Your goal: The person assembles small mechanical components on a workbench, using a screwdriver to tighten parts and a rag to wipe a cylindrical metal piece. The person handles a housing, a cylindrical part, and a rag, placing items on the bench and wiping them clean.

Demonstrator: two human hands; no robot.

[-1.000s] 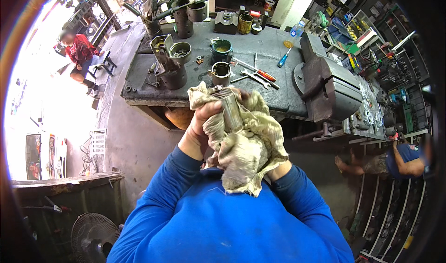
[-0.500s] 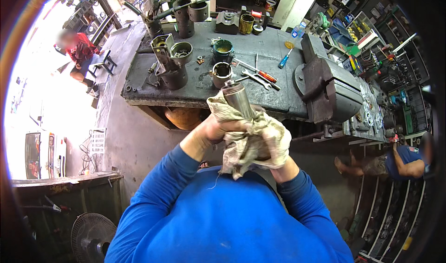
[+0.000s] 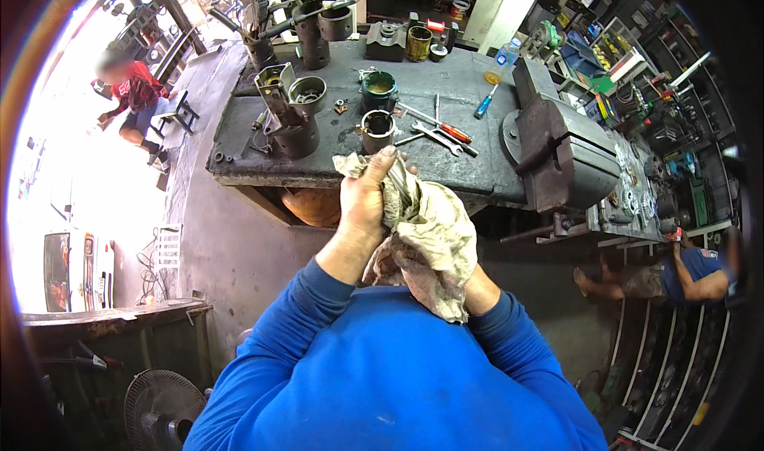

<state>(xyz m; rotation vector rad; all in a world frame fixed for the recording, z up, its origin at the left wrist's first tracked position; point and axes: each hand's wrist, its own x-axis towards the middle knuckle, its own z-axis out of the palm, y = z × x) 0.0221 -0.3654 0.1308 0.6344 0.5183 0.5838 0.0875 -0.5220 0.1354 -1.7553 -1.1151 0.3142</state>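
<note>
My left hand (image 3: 364, 200) is closed round the upper end of a crumpled, stained cream rag (image 3: 438, 224), thumb on top, in front of the bench's near edge. The rag is bunched about a metal cylinder, which it and my hand now cover almost wholly. My right forearm (image 3: 480, 292) reaches in under the cloth's hanging folds; the right hand and its fingers are hidden there. Just beyond my left hand, on the bench, stand a small dark-mouthed metal cup (image 3: 377, 139) and a green-rimmed pot (image 3: 379, 101) with liquid in it.
The dark workbench (image 3: 342, 164) bears a spanner (image 3: 436, 138), a red-handled screwdriver (image 3: 456, 133), a blue screwdriver (image 3: 487, 101), a bottle (image 3: 507, 56) and metal housings (image 3: 296, 136). A big vise (image 3: 569, 152) stands at right. One person (image 3: 137, 89) sits at left, another (image 3: 692, 272) at right.
My left hand has moved up and closed over the cylinder's upper end, which showed bare before. The rag has been drawn up round it, and its folds hang lower on the right.
</note>
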